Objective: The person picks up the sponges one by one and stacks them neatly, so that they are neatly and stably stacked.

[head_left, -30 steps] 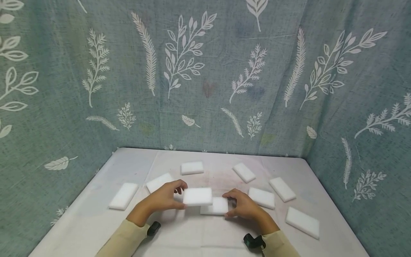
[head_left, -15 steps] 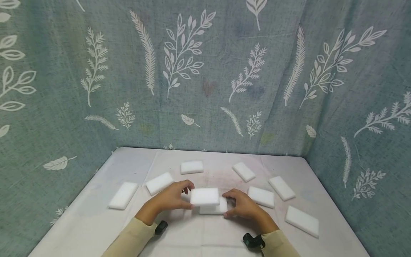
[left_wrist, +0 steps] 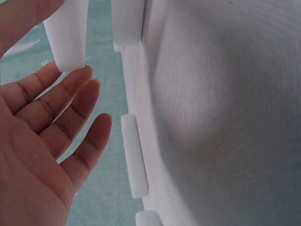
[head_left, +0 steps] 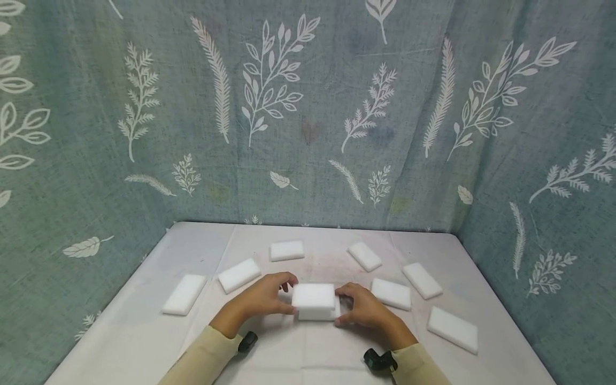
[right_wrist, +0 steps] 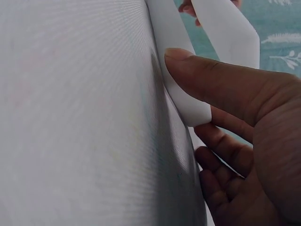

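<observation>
A white rectangular sponge (head_left: 313, 295) is pinched at its left end by my left hand (head_left: 264, 295), thumb in front and fingers behind. Beneath it a second white sponge (head_left: 337, 308) lies flat on the table. My right hand (head_left: 369, 307) pinches that lower sponge at its right end. In the right wrist view a gap separates the raised sponge (right_wrist: 230, 33) from the lower sponge (right_wrist: 171, 28). The upper sponge covers most of the lower one in the head view, sitting slightly left of it. The left wrist view shows the upper sponge (left_wrist: 70, 40) between thumb and fingertips.
Several more white sponges lie spread in an arc: a sponge (head_left: 185, 294) at far left, another sponge (head_left: 287, 251) at the back, and one sponge (head_left: 453, 329) at right. A white cloth covers the table (head_left: 269, 358). Patterned curtains (head_left: 308, 107) enclose the back and sides.
My left hand has carried the upper sponge rightward until it hangs over the lower one, and slightly lower. My right hand stays in place on the lower sponge.
</observation>
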